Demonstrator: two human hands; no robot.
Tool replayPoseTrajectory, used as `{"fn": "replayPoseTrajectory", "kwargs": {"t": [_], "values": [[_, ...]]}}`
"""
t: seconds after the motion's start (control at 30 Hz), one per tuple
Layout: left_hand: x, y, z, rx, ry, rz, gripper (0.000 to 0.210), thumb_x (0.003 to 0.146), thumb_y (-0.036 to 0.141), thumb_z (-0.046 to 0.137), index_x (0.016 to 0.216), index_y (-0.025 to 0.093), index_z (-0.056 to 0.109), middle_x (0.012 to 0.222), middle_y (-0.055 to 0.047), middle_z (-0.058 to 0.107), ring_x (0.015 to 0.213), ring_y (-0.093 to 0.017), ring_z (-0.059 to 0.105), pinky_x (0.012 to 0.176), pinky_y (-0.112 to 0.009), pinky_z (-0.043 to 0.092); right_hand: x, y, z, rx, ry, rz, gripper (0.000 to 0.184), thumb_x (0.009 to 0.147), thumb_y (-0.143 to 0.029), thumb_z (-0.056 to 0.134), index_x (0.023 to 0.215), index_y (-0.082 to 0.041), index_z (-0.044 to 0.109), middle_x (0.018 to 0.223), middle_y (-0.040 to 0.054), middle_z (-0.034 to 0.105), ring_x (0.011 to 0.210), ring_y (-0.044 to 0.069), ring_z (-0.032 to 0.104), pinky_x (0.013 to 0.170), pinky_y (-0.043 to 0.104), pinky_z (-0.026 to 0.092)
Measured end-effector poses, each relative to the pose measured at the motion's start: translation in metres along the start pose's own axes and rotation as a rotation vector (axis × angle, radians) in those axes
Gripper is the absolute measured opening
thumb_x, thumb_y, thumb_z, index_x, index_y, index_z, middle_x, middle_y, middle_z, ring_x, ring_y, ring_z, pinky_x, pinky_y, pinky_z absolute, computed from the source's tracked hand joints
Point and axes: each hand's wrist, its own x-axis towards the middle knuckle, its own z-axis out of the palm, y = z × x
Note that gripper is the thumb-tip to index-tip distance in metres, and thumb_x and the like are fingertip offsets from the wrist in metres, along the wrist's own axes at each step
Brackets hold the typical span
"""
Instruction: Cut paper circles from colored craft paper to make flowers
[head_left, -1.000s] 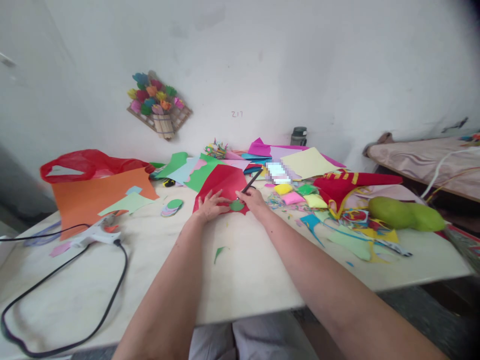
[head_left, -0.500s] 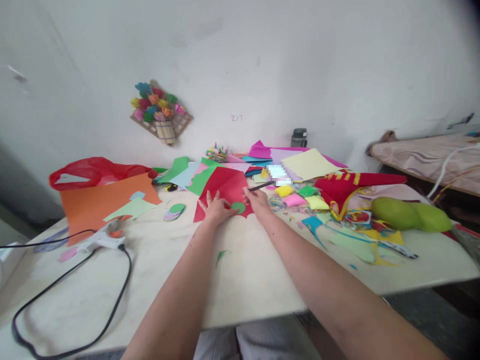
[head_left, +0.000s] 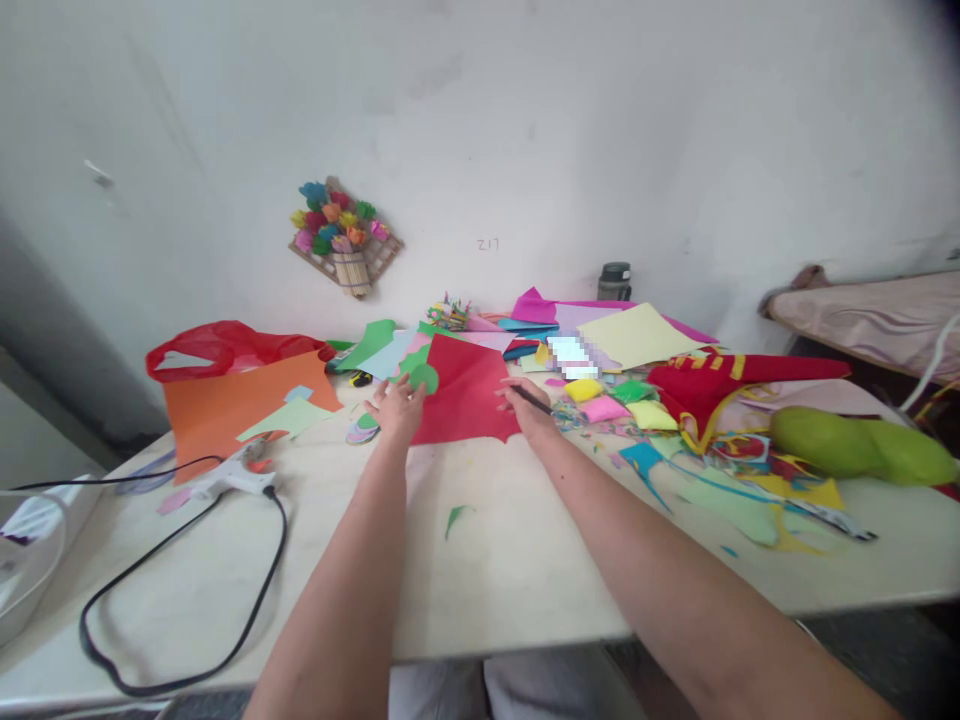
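Note:
My left hand (head_left: 399, 408) is closed on a round green paper disc (head_left: 424, 379), held up at the left edge of a red paper sheet (head_left: 469, 390). In my right hand (head_left: 527, 405) is a dark pen (head_left: 531, 398), slanting back over the hand beside the sheet's right edge. The red sheet lies flat and has a scalloped cut along its lower right corner. A small stack of paper discs (head_left: 363, 430) lies just left of my left wrist, partly hidden by the hand.
On the left are a white glue gun (head_left: 236, 475) with a looping black cord, an orange sheet (head_left: 217, 415) and a red plastic bag (head_left: 232, 345). Paper scraps, small colored packets (head_left: 604, 409), red-and-yellow cloth (head_left: 701, 385) and green mangoes (head_left: 825, 445) crowd the right. A dark bottle (head_left: 615, 281) stands behind.
My left hand has lifted the green disc off the red sheet's lower edge and moved left with it. The pen in my right hand has swung back, away from the disc.

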Motion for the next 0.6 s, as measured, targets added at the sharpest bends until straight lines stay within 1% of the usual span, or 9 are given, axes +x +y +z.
{"fn": "replayPoseTrajectory", "kwargs": {"t": [0.07, 0.13, 0.2, 0.27, 0.33, 0.4, 0.47, 0.5, 0.6], "values": [[0.006, -0.01, -0.009, 0.006, 0.056, -0.103, 0.037, 0.083, 0.044, 0.031, 0.101, 0.03, 0.06, 0.131, 0.001, 0.047, 0.131, -0.029, 0.019, 0.1, -0.061, 0.013, 0.0, 0.0, -0.002, -0.084, 0.0, -0.043, 0.025, 0.075, -0.036, 0.048, 0.091, -0.02, 0.059, 0.077, -0.0006, 0.066, 0.054, 0.01, 0.06, 0.056, 0.023, 0.048], [0.011, -0.022, -0.016, 0.033, 0.091, -0.141, 0.036, 0.08, 0.047, 0.035, 0.096, 0.029, 0.062, 0.133, 0.001, 0.044, 0.13, -0.031, 0.018, 0.098, -0.062, 0.015, -0.003, -0.003, -0.004, -0.197, 0.0, -0.102, 0.028, 0.078, -0.04, 0.045, 0.093, -0.022, 0.059, 0.077, -0.0007, 0.067, 0.056, 0.012, 0.06, 0.06, 0.025, 0.048], [0.013, -0.035, -0.022, 0.059, 0.06, -0.192, 0.034, 0.074, 0.052, 0.043, 0.087, 0.029, 0.064, 0.136, 0.002, 0.04, 0.131, -0.034, 0.014, 0.098, -0.062, 0.016, -0.006, -0.009, -0.007, -0.324, 0.004, -0.148, 0.029, 0.082, -0.041, 0.041, 0.097, -0.024, 0.059, 0.076, -0.0007, 0.067, 0.058, 0.012, 0.061, 0.062, 0.025, 0.047], [0.013, -0.045, -0.025, 0.082, 0.042, -0.278, 0.033, 0.068, 0.053, 0.05, 0.085, 0.028, 0.064, 0.134, -0.001, 0.042, 0.13, -0.038, 0.011, 0.097, -0.063, 0.015, -0.009, -0.016, -0.01, -0.455, 0.015, -0.167, 0.029, 0.084, -0.039, 0.039, 0.099, -0.025, 0.059, 0.076, -0.0004, 0.068, 0.062, 0.014, 0.062, 0.064, 0.026, 0.045], [0.01, -0.05, -0.025, 0.107, 0.055, -0.38, 0.038, 0.064, 0.049, 0.054, 0.094, 0.027, 0.061, 0.131, -0.007, 0.044, 0.13, -0.041, 0.01, 0.095, -0.066, 0.013, -0.01, -0.021, -0.012, -0.597, 0.044, -0.149, 0.028, 0.084, -0.037, 0.04, 0.101, -0.027, 0.059, 0.079, 0.0001, 0.068, 0.071, 0.016, 0.062, 0.067, 0.026, 0.044], [0.005, -0.048, -0.024, 0.13, 0.144, -0.413, 0.048, 0.065, 0.047, 0.054, 0.108, 0.026, 0.053, 0.134, -0.01, 0.039, 0.13, -0.04, 0.01, 0.094, -0.067, 0.014, -0.008, -0.023, -0.014, -0.745, 0.077, -0.099, 0.027, 0.083, -0.036, 0.042, 0.102, -0.028, 0.058, 0.083, 0.0007, 0.068, 0.079, 0.018, 0.061, 0.068, 0.028, 0.042], [0.0, -0.038, -0.021, 0.131, 0.242, -0.328, 0.049, 0.069, 0.044, 0.053, 0.114, 0.026, 0.046, 0.136, -0.009, 0.036, 0.13, -0.036, 0.014, 0.096, -0.062, 0.018, -0.006, -0.024, -0.015, -0.868, 0.096, -0.041, 0.027, 0.081, -0.034, 0.045, 0.104, -0.028, 0.058, 0.085, 0.0013, 0.068, 0.082, 0.02, 0.06, 0.068, 0.029, 0.04], [-0.002, -0.032, -0.02, 0.11, 0.271, -0.261, 0.048, 0.071, 0.042, 0.051, 0.115, 0.025, 0.045, 0.132, -0.01, 0.041, 0.128, -0.033, 0.024, 0.097, -0.056, 0.023, -0.005, -0.024, -0.017, -0.921, 0.099, -0.026, 0.028, 0.08, -0.034, 0.046, 0.105, -0.028, 0.057, 0.086, 0.0016, 0.067, 0.082, 0.02, 0.06, 0.068, 0.029, 0.04], [-0.008, -0.012, -0.012, -0.032, 0.114, -0.017, 0.042, 0.077, 0.042, 0.046, 0.116, 0.027, 0.042, 0.116, -0.005, 0.057, 0.108, -0.023, 0.05, 0.088, -0.038, 0.04, -0.005, -0.026, -0.02, -1.069, 0.099, -0.045, 0.032, 0.078, -0.035, 0.049, 0.108, -0.025, 0.054, 0.09, 0.0047, 0.066, 0.085, 0.022, 0.059, 0.072, 0.032, 0.039]]}}
